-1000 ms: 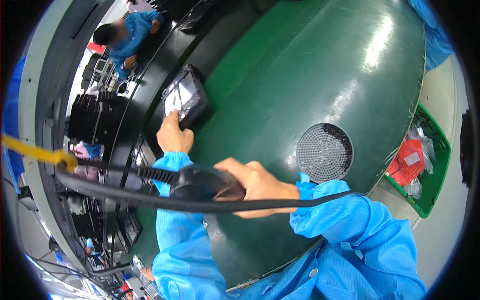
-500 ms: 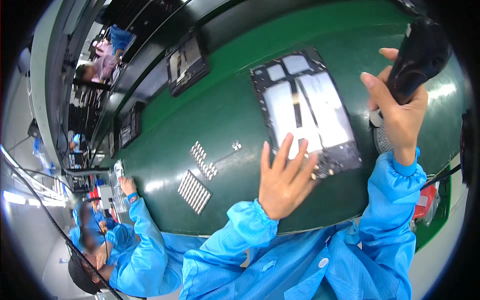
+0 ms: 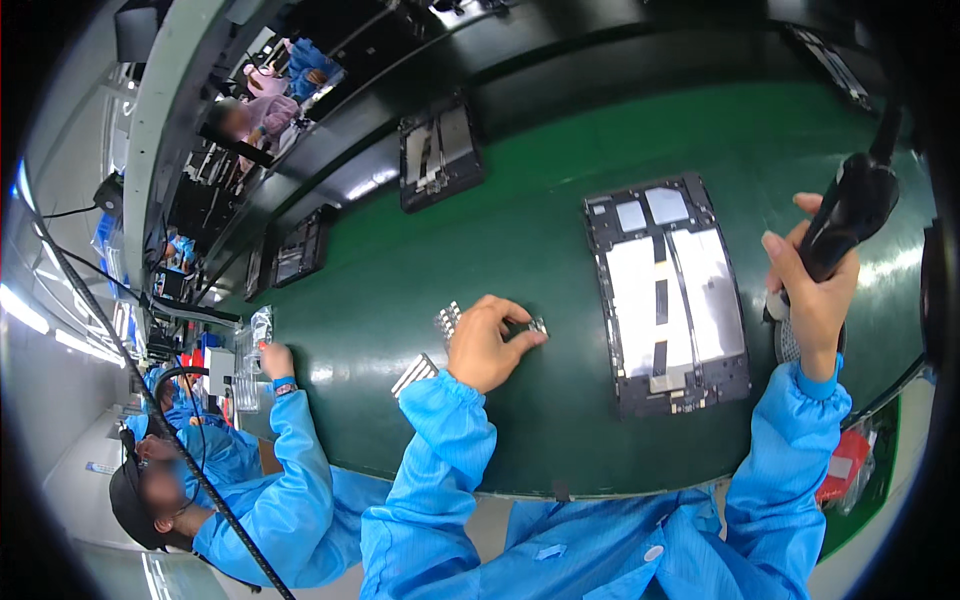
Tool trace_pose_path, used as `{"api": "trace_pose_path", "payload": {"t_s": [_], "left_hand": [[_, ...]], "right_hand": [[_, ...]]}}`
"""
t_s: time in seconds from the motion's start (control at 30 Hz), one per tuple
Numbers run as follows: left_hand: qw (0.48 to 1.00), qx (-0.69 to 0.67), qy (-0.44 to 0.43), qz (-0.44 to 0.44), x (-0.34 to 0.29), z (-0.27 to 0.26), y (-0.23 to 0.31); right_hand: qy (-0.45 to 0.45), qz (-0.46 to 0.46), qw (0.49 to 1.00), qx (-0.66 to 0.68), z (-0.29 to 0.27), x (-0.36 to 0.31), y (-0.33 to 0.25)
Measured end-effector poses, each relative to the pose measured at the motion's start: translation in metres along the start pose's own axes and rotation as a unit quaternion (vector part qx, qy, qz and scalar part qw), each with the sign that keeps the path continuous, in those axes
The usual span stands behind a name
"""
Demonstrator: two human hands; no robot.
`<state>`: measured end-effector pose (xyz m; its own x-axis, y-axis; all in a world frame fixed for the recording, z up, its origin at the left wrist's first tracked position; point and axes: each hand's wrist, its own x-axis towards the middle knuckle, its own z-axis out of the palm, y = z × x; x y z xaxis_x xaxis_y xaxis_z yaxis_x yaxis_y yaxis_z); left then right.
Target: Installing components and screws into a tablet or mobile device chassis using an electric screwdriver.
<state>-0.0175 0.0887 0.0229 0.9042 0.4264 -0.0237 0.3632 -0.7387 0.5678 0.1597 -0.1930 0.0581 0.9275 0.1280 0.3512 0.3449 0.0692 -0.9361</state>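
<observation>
My left hand [image 3: 488, 343] is over a thin strip of small pale parts [image 3: 449, 318]. Its thumb and forefinger close around the small square end piece [image 3: 540, 327] of that strip; the palm hides the middle. Beside the wrist lies a flat block with pale bars [image 3: 413, 374], partly covered by the sleeve. My right hand [image 3: 822, 295] grips a black corded handheld tool [image 3: 850, 212], held upright above the table at the right. Between the hands lies an opened tablet [image 3: 632, 385], with silver battery panels and black ribbon cables showing; neither hand touches it.
More opened tablets [image 3: 440, 155] stand along the dark ledge [image 3: 540, 65] behind the green table [image 3: 530, 235]. A perforated grey object [image 3: 787, 340] is below my right hand. At left, a person in blue [image 3: 275, 510] reaches onto the table beside clear plastic [image 3: 247, 375].
My left hand has left the tablet's lower edge and moved left to the strip's end piece, fingers closing. The right hand keeps hold of the tool. The whole view has shifted.
</observation>
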Motion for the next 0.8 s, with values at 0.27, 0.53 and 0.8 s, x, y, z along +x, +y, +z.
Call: {"api": "trace_pose_path", "payload": {"t_s": [0.27, 0.53, 0.8], "left_hand": [[0.957, -0.222, -0.176, -0.071, 0.011, -0.008, -0.007], [0.988, 0.01, -0.152, 0.025, 0.001, -0.005, 0.018], [0.968, -0.087, -0.23, -0.044, 0.006, -0.007, 0.007]], "right_hand": [[-0.006, -0.006, 0.999, 0.04, 0.003, 0.0, 0.0], [-0.008, 0.001, 0.999, 0.046, 0.001, 0.003, 0.004], [-0.008, 0.009, 0.998, 0.059, 0.003, 0.002, 0.005]]}}
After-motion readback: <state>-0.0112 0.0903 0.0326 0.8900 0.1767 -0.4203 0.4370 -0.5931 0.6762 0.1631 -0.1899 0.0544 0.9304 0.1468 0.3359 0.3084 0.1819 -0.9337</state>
